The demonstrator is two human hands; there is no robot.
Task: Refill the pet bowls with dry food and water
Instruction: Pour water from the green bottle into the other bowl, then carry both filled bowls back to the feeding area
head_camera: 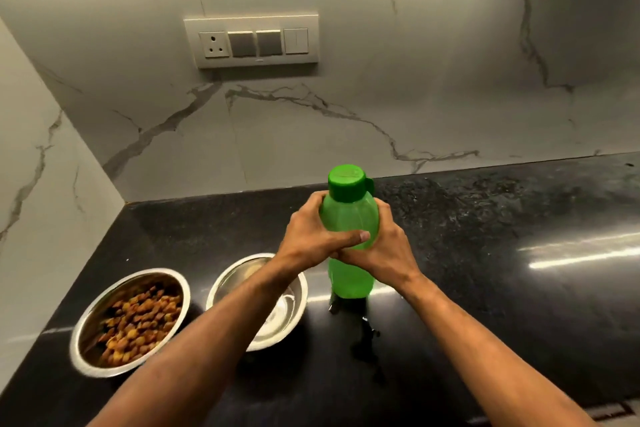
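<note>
On the black counter (485, 253), left hand (308, 236) and right hand (388, 246) both grip the capped green bottle (349, 215), upright beside two steel bowls: kibble bowl (131, 319), water bowl (277, 319).

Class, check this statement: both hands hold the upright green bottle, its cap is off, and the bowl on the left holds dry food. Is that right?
One detail is wrong: the green cap is on the green bottle. The head view shows this. The rest stands: the left hand and right hand hold it upright, and the left bowl holds dry food.
</note>
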